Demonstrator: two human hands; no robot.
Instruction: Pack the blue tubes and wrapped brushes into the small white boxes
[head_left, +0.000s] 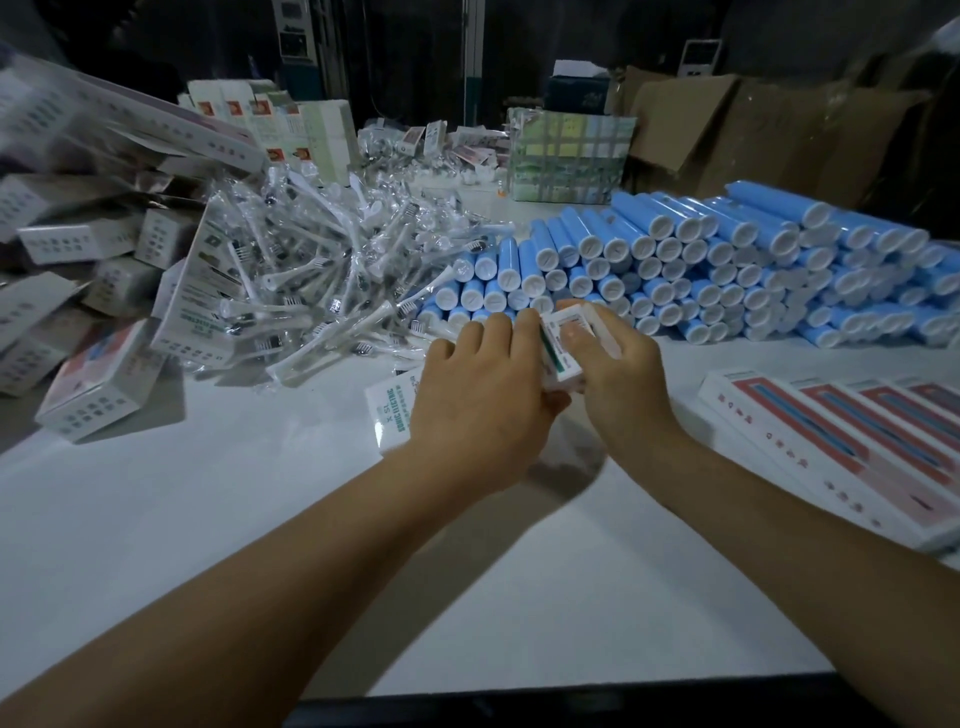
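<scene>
both hands grip one small white box (563, 345) above the desk (260, 519): left hand (483, 400) curled round its near end, right hand (618, 364) round its far side, before the stacked blue tubes (727, 260) and wrapped brushes (322, 270).

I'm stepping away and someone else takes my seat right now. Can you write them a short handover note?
Left hand and right hand: both grip one small white box, held above the table; whether it is filled cannot be told.
A second white box lies on the table, partly under the left hand.
Blue tubes are stacked at the back right; wrapped brushes are heaped centre left.
Done: a pile of boxes at far left looks packed, though that is unconfirmed.
Left: finish the held box, then keep packing; many tubes and brushes remain.
</scene>
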